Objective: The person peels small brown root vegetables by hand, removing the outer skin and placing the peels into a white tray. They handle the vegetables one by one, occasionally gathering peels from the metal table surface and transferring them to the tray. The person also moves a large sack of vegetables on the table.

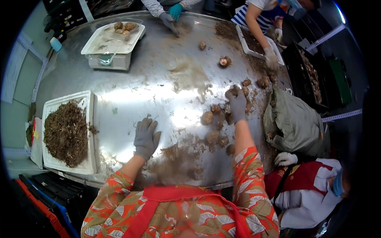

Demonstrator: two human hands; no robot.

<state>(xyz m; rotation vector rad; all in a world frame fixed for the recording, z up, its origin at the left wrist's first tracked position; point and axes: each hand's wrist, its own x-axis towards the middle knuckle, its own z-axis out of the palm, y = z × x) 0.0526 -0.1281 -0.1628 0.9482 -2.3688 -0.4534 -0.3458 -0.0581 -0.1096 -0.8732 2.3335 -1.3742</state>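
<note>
My left hand [146, 138], in a grey glove, rests on the metal table [128, 80] with its thumb apart and nothing in it. My right hand [237, 104], gloved the same way, reaches forward with bent fingers beside a brown taro-like corm [245, 90]. Whether the fingers grip anything is hidden. Nearer to me lie several more corms, among them a ringed one [207, 118], a rounder one [212, 137] and a small one [230, 149]. Loose brown fibres [181, 151] and dirt are scattered between my hands.
At left stands a white foam tray [92, 134] heaped with fibrous peelings [67, 134]. A scale [108, 61] carries corms in a clear container. A grey-green sack [297, 122] stands at right. Co-workers' gloved hands are at a far tray [245, 47], the back edge and lower right.
</note>
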